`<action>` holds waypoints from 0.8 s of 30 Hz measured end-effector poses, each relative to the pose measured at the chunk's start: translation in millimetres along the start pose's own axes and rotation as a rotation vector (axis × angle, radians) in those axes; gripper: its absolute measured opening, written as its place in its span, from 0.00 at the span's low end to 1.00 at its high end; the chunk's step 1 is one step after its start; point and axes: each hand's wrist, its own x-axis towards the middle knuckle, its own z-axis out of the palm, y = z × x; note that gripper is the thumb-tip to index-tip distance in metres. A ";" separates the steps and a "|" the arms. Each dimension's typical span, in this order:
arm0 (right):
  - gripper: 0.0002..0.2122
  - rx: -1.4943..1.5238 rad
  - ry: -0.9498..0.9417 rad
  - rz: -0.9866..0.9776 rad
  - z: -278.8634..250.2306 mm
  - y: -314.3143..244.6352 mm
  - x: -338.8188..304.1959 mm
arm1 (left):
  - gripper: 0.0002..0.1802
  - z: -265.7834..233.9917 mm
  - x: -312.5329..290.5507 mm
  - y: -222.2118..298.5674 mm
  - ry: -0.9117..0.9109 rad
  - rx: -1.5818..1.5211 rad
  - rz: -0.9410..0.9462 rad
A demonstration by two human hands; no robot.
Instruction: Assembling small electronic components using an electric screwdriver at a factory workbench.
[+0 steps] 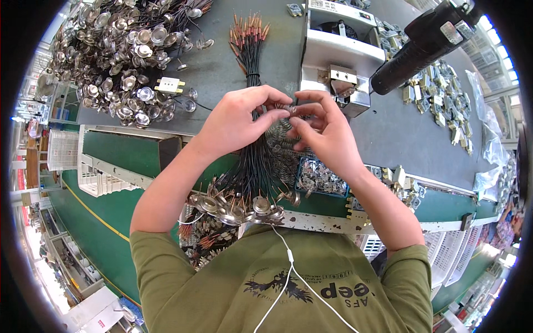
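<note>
My left hand [244, 116] is closed in a pinch, with a small metal coil spring [282, 107] between its thumb and fingers. From the other side my right hand [328, 130] meets it, fingers curled and tips close together at the spring's end; what they grip is too small to make out. Under the left hand runs a tied bundle of black wires [251, 72], red-tipped at the far end. Round metal caps [236, 211] hang at its near end. Beneath and between my hands lies a heap of springs [284, 158], partly hidden.
A blue tray [300, 186] of small metal parts sits near the table edge. A large pile of metal caps on wires [122, 66] covers the far left, with a white block [169, 85] beside it. A metal machine [341, 53], a black cylindrical tool [411, 55] and piled switch-like parts [441, 97] stand right.
</note>
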 end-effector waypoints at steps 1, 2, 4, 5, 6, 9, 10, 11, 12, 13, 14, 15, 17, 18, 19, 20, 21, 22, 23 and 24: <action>0.18 -0.001 0.001 0.002 -2.0 2.5 1.8 | 0.12 -0.9 -0.5 -0.4 -0.020 -0.012 -0.029; 0.16 -0.058 0.003 -0.055 -5.0 5.9 4.0 | 0.12 -1.8 -0.4 -0.2 -0.039 -0.024 -0.056; 0.09 -0.089 0.025 -0.126 -6.2 6.9 2.5 | 0.12 -2.6 0.2 1.3 -0.045 -0.060 -0.073; 0.09 -0.090 0.025 -0.124 -6.9 8.1 1.9 | 0.13 -3.3 0.4 1.3 -0.052 -0.091 -0.092; 0.08 -0.168 0.014 -0.162 -8.3 10.0 1.4 | 0.13 -4.2 0.9 1.4 -0.051 -0.093 -0.093; 0.07 -0.228 -0.015 -0.189 -9.9 8.5 -0.2 | 0.11 -6.1 2.7 2.7 -0.103 -0.067 -0.117; 0.07 -0.212 -0.032 -0.179 -10.7 6.2 -1.0 | 0.11 -6.1 3.8 3.6 -0.115 -0.078 -0.115; 0.07 -0.215 -0.035 -0.176 -10.5 3.4 -0.5 | 0.10 -7.5 2.5 2.0 -0.123 -0.094 -0.114; 0.08 -0.272 -0.076 -0.117 -11.8 -0.2 0.4 | 0.10 -9.2 1.5 0.2 -0.120 -0.098 -0.116; 0.09 -0.330 -0.118 -0.058 -12.1 -2.3 2.2 | 0.10 -11.3 0.6 -1.9 -0.111 -0.112 -0.123; 0.09 -0.327 -0.117 -0.055 -13.7 -2.4 2.9 | 0.10 -11.1 0.8 -1.8 -0.107 -0.122 -0.131; 0.10 -0.380 -0.133 -0.036 -15.0 -2.6 4.3 | 0.10 -10.8 1.6 -3.5 -0.110 -0.122 -0.133; 0.12 -0.432 -0.148 -0.016 -14.8 -3.0 3.8 | 0.10 -9.6 3.6 -7.2 -0.102 0.002 0.077; 0.12 -0.433 -0.096 -0.074 -12.7 -3.6 3.0 | 0.10 -9.1 3.1 -4.8 -0.104 0.003 0.077; 0.12 -0.434 -0.044 -0.133 -11.3 -4.3 2.0 | 0.09 -8.5 1.7 -0.2 -0.103 -0.006 0.031; 0.12 -0.434 -0.041 -0.144 -9.9 -4.1 2.2 | 0.09 -9.6 2.9 2.9 -0.098 -0.008 -0.007; 0.12 -0.391 -0.020 -0.239 -7.8 -1.8 -0.3 | 0.09 -9.1 3.1 5.3 -0.096 0.001 0.002; 0.13 -0.347 0.001 -0.334 -5.9 0.8 -2.1 | 0.10 -6.9 2.3 7.1 -0.108 -0.041 -0.054; 0.13 -0.345 0.001 -0.350 -5.4 4.3 -1.1 | 0.10 -5.7 1.7 7.7 -0.119 -0.081 -0.109; 0.13 -0.341 0.003 -0.328 -6.8 8.5 0.0 | 0.12 -4.9 1.7 7.0 -0.112 -0.098 -0.114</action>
